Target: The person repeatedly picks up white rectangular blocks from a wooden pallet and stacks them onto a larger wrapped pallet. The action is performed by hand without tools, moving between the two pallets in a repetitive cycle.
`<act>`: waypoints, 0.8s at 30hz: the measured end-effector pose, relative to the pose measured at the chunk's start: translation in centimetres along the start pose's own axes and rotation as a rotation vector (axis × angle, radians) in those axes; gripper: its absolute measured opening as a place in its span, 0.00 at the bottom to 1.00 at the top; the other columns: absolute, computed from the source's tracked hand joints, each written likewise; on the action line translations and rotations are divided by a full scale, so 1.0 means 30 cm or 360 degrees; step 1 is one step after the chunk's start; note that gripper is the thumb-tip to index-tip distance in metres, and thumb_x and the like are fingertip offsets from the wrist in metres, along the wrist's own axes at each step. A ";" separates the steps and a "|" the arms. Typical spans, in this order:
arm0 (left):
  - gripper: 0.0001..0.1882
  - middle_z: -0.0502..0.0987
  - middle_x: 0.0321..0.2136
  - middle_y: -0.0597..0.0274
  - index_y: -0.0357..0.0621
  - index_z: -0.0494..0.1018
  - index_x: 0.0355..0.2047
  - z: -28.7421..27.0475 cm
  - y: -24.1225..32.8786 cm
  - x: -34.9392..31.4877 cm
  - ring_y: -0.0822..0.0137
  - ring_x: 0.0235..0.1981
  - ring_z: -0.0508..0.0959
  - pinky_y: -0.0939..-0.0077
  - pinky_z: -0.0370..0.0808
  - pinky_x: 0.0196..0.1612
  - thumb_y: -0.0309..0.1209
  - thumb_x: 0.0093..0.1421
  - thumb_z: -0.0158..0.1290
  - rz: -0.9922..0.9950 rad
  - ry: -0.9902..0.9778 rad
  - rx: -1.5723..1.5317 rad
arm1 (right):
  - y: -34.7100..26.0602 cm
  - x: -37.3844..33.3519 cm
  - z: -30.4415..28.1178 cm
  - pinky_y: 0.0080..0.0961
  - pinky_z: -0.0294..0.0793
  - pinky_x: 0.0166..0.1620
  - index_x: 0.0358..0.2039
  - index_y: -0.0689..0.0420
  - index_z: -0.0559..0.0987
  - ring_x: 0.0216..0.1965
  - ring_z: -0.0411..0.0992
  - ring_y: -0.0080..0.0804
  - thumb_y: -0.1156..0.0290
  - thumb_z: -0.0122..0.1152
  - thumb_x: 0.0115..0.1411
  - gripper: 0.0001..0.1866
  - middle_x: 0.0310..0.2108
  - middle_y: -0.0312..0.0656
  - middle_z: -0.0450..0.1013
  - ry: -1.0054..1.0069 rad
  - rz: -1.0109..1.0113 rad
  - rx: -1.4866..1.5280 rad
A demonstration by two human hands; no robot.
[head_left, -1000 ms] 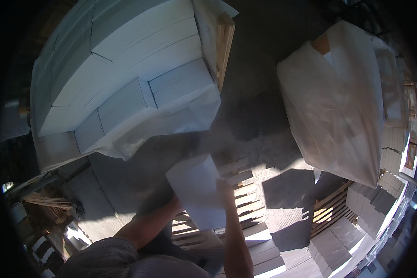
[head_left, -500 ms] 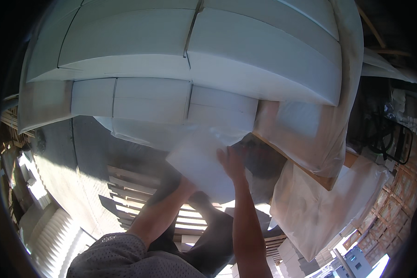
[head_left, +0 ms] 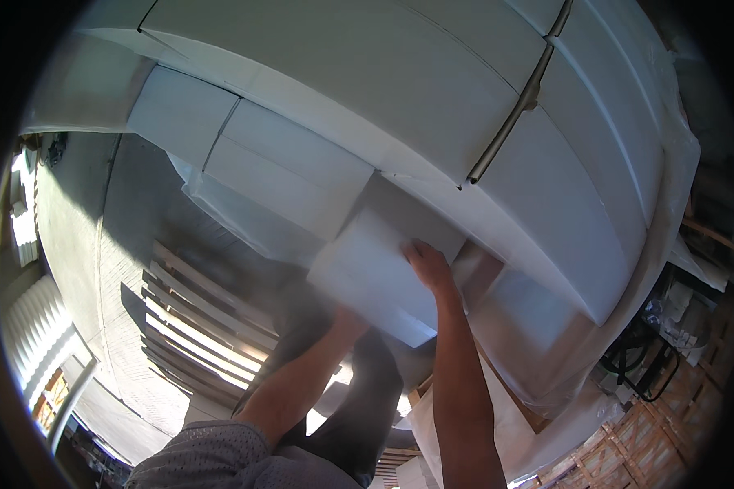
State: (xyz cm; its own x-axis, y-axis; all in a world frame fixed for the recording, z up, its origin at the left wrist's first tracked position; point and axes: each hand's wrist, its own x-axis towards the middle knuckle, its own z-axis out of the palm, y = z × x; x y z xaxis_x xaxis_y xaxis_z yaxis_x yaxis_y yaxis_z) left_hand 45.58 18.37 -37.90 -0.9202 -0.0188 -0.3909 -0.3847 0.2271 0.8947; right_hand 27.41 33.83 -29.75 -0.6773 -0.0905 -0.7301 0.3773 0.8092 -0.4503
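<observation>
Between my hands is a white carton (head_left: 371,265), tilted, against the lower row of the stack. My left hand (head_left: 351,322) supports it from below at the near left corner, its fingers mostly hidden. On its right part lies my right hand (head_left: 428,262), with the fingers bent over the surface. Just left of the held carton are white cartons (head_left: 294,167) of the lower row, with clear plastic film (head_left: 228,212) hanging beneath them. Larger white cartons (head_left: 334,73) overhang from the upper layer.
Film-wrapped goods (head_left: 530,326) stand to the right of my right arm. A slatted wooden pallet (head_left: 204,318) lies on the floor at left, beside my legs. Wooden crates (head_left: 636,432) stand at the lower right, near a dark metal frame (head_left: 640,367).
My view has turned and come closer to the stack, which now appears tilted. The held carton has come up against the lower row; both hands still hold it.
</observation>
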 end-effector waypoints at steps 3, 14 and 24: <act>0.33 0.70 0.52 0.56 0.43 0.64 0.56 0.060 0.031 0.065 0.57 0.54 0.71 0.61 0.69 0.55 0.29 0.50 0.63 -0.0355 0.0160 -0.0894 | -0.014 0.085 -0.043 0.37 0.68 0.44 0.32 0.61 0.74 0.36 0.71 0.51 0.45 0.44 0.61 0.27 0.33 0.55 0.73 -0.0024 -0.0036 -0.0077; 0.26 0.71 0.51 0.57 0.46 0.66 0.54 0.103 0.002 0.194 0.55 0.53 0.71 0.53 0.69 0.54 0.45 0.60 0.49 -0.0723 0.0179 -0.1877 | 0.065 -0.297 0.150 0.35 0.70 0.51 0.48 0.63 0.75 0.47 0.72 0.43 0.64 0.57 0.61 0.19 0.44 0.51 0.74 0.0746 0.0038 0.0179; 0.22 0.71 0.54 0.54 0.44 0.65 0.56 0.020 -0.028 0.292 0.53 0.57 0.69 0.52 0.65 0.60 0.41 0.66 0.43 -0.0919 0.0412 -0.2996 | 0.145 -0.233 0.290 0.47 0.64 0.60 0.59 0.59 0.64 0.58 0.64 0.47 0.71 0.50 0.59 0.26 0.57 0.47 0.65 0.0031 0.0493 0.3452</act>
State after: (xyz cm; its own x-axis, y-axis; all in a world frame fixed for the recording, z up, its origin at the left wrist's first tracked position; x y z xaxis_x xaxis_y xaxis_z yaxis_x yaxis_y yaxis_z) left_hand 37.87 18.61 -42.22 -0.6006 0.1444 -0.7864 -0.0054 -0.9843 -0.1766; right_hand 39.30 32.94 -31.08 -0.4720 -0.1077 -0.8750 0.3594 -0.9298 -0.0794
